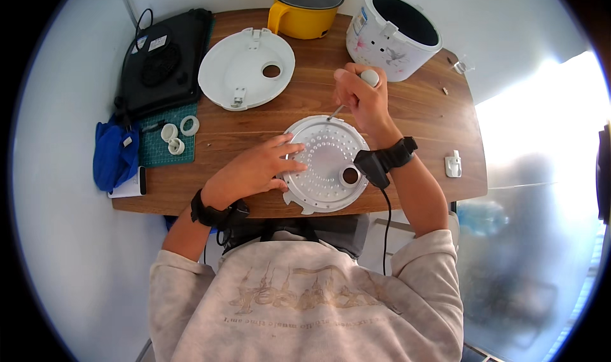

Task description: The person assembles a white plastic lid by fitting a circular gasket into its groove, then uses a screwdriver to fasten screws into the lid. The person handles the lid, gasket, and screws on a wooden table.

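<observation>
A round silvery-white inner lid plate (328, 147) with rings of small bumps lies near the table's front edge. A round hole pierces its right side. My left hand (262, 165) rests with fingers spread on the plate's left part. Wrapped round the pale handle of a screwdriver (370, 77) is my right hand (363, 99). The screwdriver slants down to the left, its tip at the plate's far rim. Whether a screw sits under the tip is too small to tell. Beyond the plate lies a white outer lid cover (240, 76) with a round hole.
A white rice cooker body (388, 44) stands at the back right, beside a yellow pot (305, 18). At left are a black induction cooker (172, 63), a green cutting mat (168, 152), white rings (189, 125) and a blue cloth (116, 155). A white plastic piece (453, 165) lies right.
</observation>
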### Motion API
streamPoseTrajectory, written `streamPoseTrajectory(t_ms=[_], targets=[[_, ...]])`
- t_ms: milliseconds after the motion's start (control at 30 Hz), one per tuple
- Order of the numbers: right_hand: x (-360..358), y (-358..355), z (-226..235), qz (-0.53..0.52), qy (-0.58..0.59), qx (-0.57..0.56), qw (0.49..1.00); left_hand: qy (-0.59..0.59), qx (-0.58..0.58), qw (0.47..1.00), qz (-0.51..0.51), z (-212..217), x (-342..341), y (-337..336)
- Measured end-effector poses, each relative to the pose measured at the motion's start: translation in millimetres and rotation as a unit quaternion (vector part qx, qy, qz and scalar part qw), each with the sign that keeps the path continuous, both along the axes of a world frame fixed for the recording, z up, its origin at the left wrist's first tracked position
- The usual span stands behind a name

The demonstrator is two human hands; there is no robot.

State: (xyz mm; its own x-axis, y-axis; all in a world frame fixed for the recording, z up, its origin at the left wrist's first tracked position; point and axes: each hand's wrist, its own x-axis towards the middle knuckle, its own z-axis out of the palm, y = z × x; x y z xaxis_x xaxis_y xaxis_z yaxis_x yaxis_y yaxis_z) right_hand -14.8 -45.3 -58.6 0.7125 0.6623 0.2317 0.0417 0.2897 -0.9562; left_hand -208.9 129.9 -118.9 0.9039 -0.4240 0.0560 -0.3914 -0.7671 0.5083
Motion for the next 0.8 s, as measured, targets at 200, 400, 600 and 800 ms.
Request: streamPoseTrajectory(t_ms=[200,400,600,800], targets=[[-9.9,7.6,1.5,-0.059,-0.012,-0.002,0.998,-0.044,-0.007,0.999,0.001,2.1,-2.9,-6.7],[-10.5,9.9,-2.6,-0.062,0.01,0.019,0.998,-0.075,0.008,0.997,-0.036,3.7,2.8,-8.1],[-16.9,14.4,-3.3,-0.113,-0.011,0.012,0.993,-0.116,-0.007,0.99,-0.077,-4.7,8.1,-18.9],[-19.2,19.9,-3.8,-0.14,-0.03,0.003,0.99,-0.115,-0.023,0.992,-0.047,-26.8,2.3,-43.5]])
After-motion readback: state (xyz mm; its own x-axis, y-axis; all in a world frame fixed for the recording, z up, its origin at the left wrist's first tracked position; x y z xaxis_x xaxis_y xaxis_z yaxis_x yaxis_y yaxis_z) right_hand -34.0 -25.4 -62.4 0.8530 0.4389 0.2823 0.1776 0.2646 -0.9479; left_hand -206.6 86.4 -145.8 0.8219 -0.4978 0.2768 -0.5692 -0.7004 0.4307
